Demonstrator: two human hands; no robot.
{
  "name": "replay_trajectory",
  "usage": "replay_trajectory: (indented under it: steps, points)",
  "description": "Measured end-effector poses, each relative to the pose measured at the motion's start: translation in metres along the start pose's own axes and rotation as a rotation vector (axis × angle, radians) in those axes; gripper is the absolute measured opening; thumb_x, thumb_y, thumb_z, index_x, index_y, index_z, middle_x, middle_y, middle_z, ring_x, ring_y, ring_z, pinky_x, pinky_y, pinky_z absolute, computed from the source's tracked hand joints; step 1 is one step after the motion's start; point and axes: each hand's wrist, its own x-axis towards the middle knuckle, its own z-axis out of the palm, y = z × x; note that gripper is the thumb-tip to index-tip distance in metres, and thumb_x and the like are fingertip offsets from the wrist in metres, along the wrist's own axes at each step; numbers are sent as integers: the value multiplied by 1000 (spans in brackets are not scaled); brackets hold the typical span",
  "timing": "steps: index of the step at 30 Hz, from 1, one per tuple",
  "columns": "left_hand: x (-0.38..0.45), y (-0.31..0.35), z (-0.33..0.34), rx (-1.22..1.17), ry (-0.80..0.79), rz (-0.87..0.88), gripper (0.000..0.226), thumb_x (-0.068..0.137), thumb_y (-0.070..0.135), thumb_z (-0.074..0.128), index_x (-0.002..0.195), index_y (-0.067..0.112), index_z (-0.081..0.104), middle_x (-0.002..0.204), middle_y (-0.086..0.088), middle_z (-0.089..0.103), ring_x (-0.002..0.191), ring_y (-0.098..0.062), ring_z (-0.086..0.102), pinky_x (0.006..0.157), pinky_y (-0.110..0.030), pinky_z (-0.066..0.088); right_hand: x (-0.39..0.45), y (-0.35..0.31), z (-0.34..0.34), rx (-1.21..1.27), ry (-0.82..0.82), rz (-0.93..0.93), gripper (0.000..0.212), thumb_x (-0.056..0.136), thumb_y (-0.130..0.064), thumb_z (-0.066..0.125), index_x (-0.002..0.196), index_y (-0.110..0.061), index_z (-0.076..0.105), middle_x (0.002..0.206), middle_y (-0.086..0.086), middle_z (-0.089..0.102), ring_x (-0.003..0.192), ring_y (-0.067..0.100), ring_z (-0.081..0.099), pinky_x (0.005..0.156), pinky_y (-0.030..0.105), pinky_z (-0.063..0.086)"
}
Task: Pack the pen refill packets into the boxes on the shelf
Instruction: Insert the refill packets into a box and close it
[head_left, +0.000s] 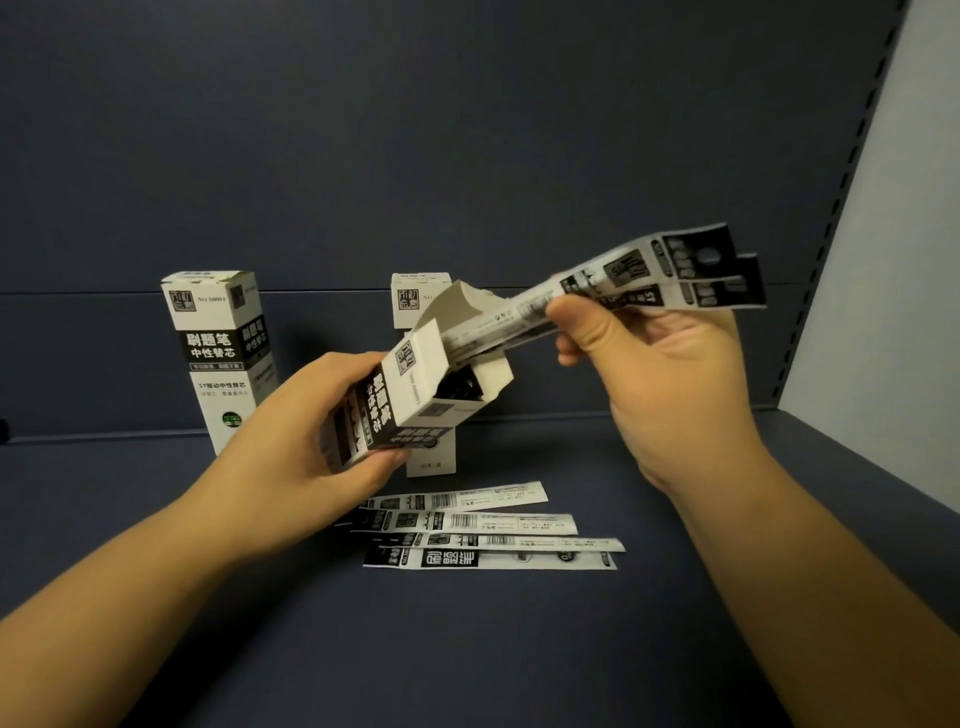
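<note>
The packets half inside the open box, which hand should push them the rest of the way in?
Probably the right hand: it already grips the packets, whose ends sit in the open box. The left hand is busy holding that box tilted.

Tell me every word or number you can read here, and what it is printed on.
"NO.50091": top of the standing box at left.
"刷题笔" and "中性替芯": black band on that box.
"ST按动中性替芯": lower on that box.
"刷题笔": nearest packet on the shelf.
Box in the left hand: same black band, too tilted to read.
Packets in the right hand, barcodes, and box behind: too blurred.
</note>
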Motion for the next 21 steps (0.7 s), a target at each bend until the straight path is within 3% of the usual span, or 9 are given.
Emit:
replay_trajectory:
  steps: [4, 9, 11, 13, 16, 18, 21]
  points:
    - [1, 3, 4, 6, -38, 32, 72, 79, 35, 79, 139, 49, 41, 127, 31, 53, 121, 0, 56, 96, -14, 45, -6, 1, 4, -52, -78, 83, 9, 73, -31, 78, 81, -31, 74, 82, -17, 77, 83, -1, 72, 75, 16, 54]
    - [2, 9, 6, -7, -38, 56, 71, 78, 32, 77, 140, 43, 44, 126, 31, 53, 120, 2, 55, 95, -7, 40, -12, 9, 10, -120, -312, 247, 26, 84, -13, 77, 109, -11, 69, 99, -6, 76, 92, -3, 70, 76, 9, 50]
    - [2, 9, 6, -10, -18, 48, 68, 82, 33, 80, 138, 45, 44, 125, 32, 53, 120, 2, 55, 94, -7, 41, -10, 9, 10, -163, -355, 196, 24, 88, -16, 74, 112, -17, 69, 107, -2, 72, 91, -1, 67, 79, 14, 50]
    - [2, 8, 5, -19, 2, 24, 68, 82, 36, 80, 137, 48, 43, 125, 32, 53, 119, 2, 55, 94, -9, 43, -7, 11, 8, -210, -283, 75, 21, 90, -20, 72, 108, -30, 69, 107, -3, 66, 84, 7, 62, 79, 27, 52]
    - [1, 9, 5, -27, 5, 4, 67, 81, 38, 80, 134, 53, 41, 126, 32, 53, 119, 3, 55, 93, -8, 43, -7, 15, 9, -156, -162, -45, 21, 90, -15, 72, 103, -32, 71, 99, -3, 67, 85, 26, 61, 79, 43, 54]
    - [1, 11, 6, -26, -9, 9, 69, 79, 33, 78, 134, 52, 41, 125, 32, 53, 119, 3, 54, 94, -7, 42, -9, 18, 11, -173, -153, -64, 19, 90, -13, 73, 97, -31, 74, 95, -9, 71, 86, 24, 65, 78, 43, 55]
    - [1, 11, 7, -20, -20, 24, 71, 79, 30, 79, 136, 48, 42, 124, 32, 53, 119, 1, 55, 94, -6, 40, -11, 20, 13, -256, -248, -35, 17, 88, -11, 74, 100, -24, 78, 94, -9, 74, 89, 15, 69, 77, 27, 56]
